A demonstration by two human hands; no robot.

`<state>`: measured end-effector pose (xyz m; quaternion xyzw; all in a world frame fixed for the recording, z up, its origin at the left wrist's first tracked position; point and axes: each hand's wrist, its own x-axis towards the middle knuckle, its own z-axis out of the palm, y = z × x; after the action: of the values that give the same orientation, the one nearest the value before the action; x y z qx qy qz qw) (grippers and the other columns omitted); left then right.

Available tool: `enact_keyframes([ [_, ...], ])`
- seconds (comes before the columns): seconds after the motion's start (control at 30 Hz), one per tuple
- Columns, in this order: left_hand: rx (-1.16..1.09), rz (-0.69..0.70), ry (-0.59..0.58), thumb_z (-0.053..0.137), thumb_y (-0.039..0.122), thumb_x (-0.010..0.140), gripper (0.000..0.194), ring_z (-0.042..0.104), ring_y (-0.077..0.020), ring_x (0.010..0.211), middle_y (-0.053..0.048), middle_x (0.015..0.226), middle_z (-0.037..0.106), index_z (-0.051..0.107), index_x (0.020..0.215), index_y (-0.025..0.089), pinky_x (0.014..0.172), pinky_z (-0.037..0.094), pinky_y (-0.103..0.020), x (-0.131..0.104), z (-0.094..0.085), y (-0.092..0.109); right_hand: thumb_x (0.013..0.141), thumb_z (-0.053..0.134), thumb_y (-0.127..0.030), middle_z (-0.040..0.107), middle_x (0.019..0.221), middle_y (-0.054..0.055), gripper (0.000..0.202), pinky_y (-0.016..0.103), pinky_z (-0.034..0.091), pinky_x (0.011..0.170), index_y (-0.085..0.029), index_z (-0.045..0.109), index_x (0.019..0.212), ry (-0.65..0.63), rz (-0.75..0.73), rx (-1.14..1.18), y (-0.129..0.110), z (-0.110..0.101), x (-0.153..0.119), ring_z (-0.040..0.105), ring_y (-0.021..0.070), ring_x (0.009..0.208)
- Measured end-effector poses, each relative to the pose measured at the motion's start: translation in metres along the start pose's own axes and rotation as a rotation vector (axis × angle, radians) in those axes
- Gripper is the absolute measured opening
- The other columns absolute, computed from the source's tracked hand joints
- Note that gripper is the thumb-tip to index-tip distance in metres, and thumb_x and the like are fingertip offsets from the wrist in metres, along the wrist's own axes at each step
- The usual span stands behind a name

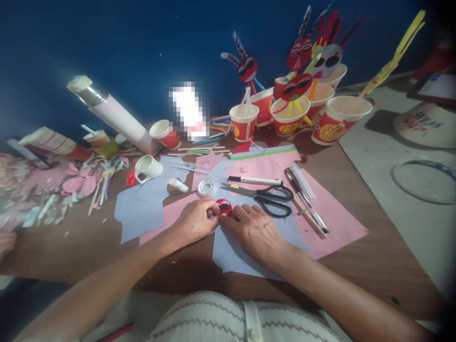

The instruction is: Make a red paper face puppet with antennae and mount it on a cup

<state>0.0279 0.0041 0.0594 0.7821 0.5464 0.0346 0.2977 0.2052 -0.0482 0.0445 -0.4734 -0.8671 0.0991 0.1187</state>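
A small red paper face [224, 207] with black eyes lies between my hands over blue paper [245, 256]. My left hand [199, 218] pinches its left edge with thumb and forefinger. From the right, my right hand [254, 230] grips its lower right edge, fingers bent and pressed together. Just beyond are a roll of clear tape [206, 188], black-handled scissors [274, 194] with the blades pointing left, and a black-and-white marker [256, 181]. Pens [302, 190] rest on pink paper [338, 228] to the right.
Paper cups [244, 123] holding red paper figures stand at the back right. A white mug [148, 168], a leaning tube [121, 118] and paper scraps [81, 183] occupy the left. Part of another person's hand [6, 242] shows at the left edge.
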Motion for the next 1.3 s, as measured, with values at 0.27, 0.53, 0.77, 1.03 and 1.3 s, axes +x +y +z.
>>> enact_keyframes([
  [0.27, 0.020, -0.002, 0.019, 0.056, 0.016, 0.069, 0.006, 0.048, -0.0126, 0.059, 0.002, 0.067, 0.052, 0.054, 0.064, 0.019, 0.054, 0.037, -0.022, -0.0007, -0.0001, 0.0034, 0.092, 0.048, -0.011, 0.061, 0.086, 0.005, 0.026, 0.032, 0.029, 0.063, -0.022, 0.061, 0.111, 0.012, 0.000, 0.009, 0.0006, 0.0015, -0.0010, 0.051, 0.0185, 0.074],
  [0.53, -0.008, -0.038, 0.018, 0.055, 0.013, 0.067, 0.009, 0.050, -0.0121, 0.057, 0.004, 0.064, 0.054, 0.058, 0.073, 0.019, 0.052, 0.037, -0.021, -0.0024, 0.0011, -0.0022, 0.092, 0.048, -0.011, 0.061, 0.087, 0.006, 0.023, 0.031, 0.029, 0.063, -0.023, 0.063, 0.106, 0.013, 0.008, 0.025, -0.0002, 0.0008, 0.0002, 0.051, 0.0179, 0.074],
  [0.77, -0.002, -0.022, 0.008, 0.056, 0.018, 0.071, 0.008, 0.051, -0.0125, 0.058, 0.002, 0.065, 0.053, 0.063, 0.074, 0.019, 0.053, 0.038, -0.021, -0.0012, 0.0023, -0.0021, 0.093, 0.047, -0.012, 0.061, 0.086, 0.005, 0.026, 0.032, 0.028, 0.063, -0.024, 0.062, 0.110, 0.002, 0.004, 0.013, 0.0003, 0.0001, -0.0001, 0.051, 0.0184, 0.073],
  [1.03, 0.025, -0.004, 0.022, 0.056, 0.016, 0.070, 0.006, 0.048, -0.0125, 0.060, 0.002, 0.067, 0.051, 0.058, 0.065, 0.018, 0.055, 0.037, -0.022, -0.0008, -0.0001, 0.0036, 0.093, 0.047, -0.012, 0.061, 0.084, 0.005, 0.026, 0.032, 0.028, 0.062, -0.024, 0.062, 0.111, 0.008, 0.002, 0.018, 0.0001, -0.0003, -0.0012, 0.051, 0.0181, 0.074],
  [1.3, 0.022, 0.008, 0.022, 0.054, 0.016, 0.069, 0.005, 0.047, -0.0118, 0.058, 0.003, 0.067, 0.050, 0.055, 0.066, 0.018, 0.054, 0.038, -0.021, -0.0017, -0.0009, 0.0017, 0.093, 0.050, -0.014, 0.062, 0.087, 0.006, 0.023, 0.032, 0.029, 0.063, -0.024, 0.062, 0.110, 0.008, 0.008, 0.013, 0.0007, 0.0016, -0.0006, 0.052, 0.0185, 0.075],
])
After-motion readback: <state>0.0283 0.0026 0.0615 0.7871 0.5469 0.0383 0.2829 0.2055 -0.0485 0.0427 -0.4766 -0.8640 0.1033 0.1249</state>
